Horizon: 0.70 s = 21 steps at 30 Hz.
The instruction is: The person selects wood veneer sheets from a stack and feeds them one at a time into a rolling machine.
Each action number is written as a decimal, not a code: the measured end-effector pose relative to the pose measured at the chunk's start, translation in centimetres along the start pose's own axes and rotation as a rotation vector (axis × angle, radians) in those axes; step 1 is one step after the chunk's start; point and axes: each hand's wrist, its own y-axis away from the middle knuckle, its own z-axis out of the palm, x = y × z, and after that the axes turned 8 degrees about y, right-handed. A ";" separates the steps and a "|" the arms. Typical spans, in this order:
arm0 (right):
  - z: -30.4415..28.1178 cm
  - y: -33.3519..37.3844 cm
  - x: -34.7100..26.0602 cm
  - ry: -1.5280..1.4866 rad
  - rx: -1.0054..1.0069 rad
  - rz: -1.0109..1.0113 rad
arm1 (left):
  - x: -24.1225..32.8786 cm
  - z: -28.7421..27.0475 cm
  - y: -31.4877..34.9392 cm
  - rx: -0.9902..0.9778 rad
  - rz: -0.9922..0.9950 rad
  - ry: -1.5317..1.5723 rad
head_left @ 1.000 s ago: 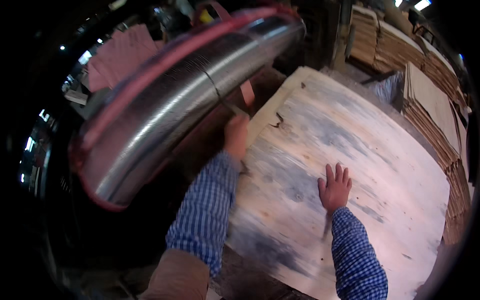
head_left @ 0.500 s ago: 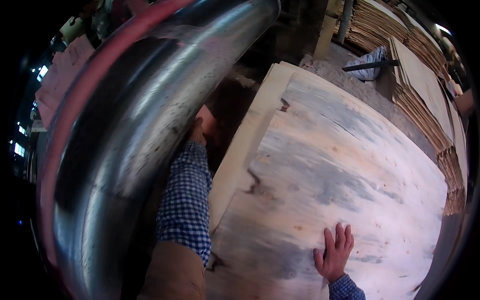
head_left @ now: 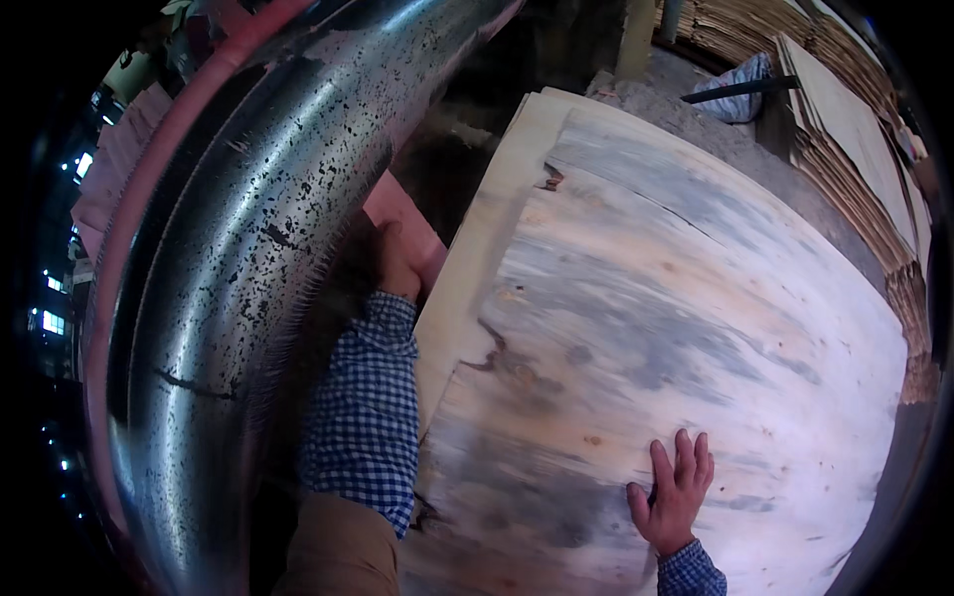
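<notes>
My left hand point(head_left: 396, 263) reaches into the gap beside a big shiny metal roller point(head_left: 268, 228) speckled with dark spots. It grips the edge of a pink-coated sheet point(head_left: 409, 219) that shows under the roller; shadow hides most of its fingers. My right hand point(head_left: 673, 497) lies flat with spread fingers on a large pale wood veneer sheet point(head_left: 636, 328), streaked grey and ragged along its left edge. Beneath that edge, a plainer cream sheet point(head_left: 507, 179) shows.
A pink band point(head_left: 124, 258) runs along the roller's outer side. Pink sheets point(head_left: 114, 169) are stacked at the far left. At the upper right, veneer stacks point(head_left: 845, 139) stand near a dark bar point(head_left: 740, 89) and a crumpled plastic bag point(head_left: 740, 104).
More of the pink-coated sheet shows beside the roller, near my left hand. The roller's surface looks sharper and more spotted. The view has shifted slightly; my right hand stays on the veneer.
</notes>
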 end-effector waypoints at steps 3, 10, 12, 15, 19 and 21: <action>0.3 -0.1 0.0 -0.015 0.001 0.015 | 0.5 0.7 2.1 0.008 0.005 -0.039; -0.3 1.5 0.7 -0.043 0.042 -0.011 | 6.7 2.0 12.5 -0.323 0.087 -0.182; 0.0 1.2 0.7 -0.038 0.040 -0.002 | 7.1 3.1 13.6 -0.361 0.150 -0.218; 0.6 0.7 0.7 -0.049 0.071 -0.013 | 6.6 3.9 14.2 -0.352 0.280 -0.328; 1.2 0.8 1.0 -0.052 0.066 -0.007 | 5.6 4.0 14.1 -0.315 0.476 -0.556; 1.3 1.1 1.1 -0.040 0.069 -0.005 | 5.2 4.1 14.3 -0.287 0.558 -0.636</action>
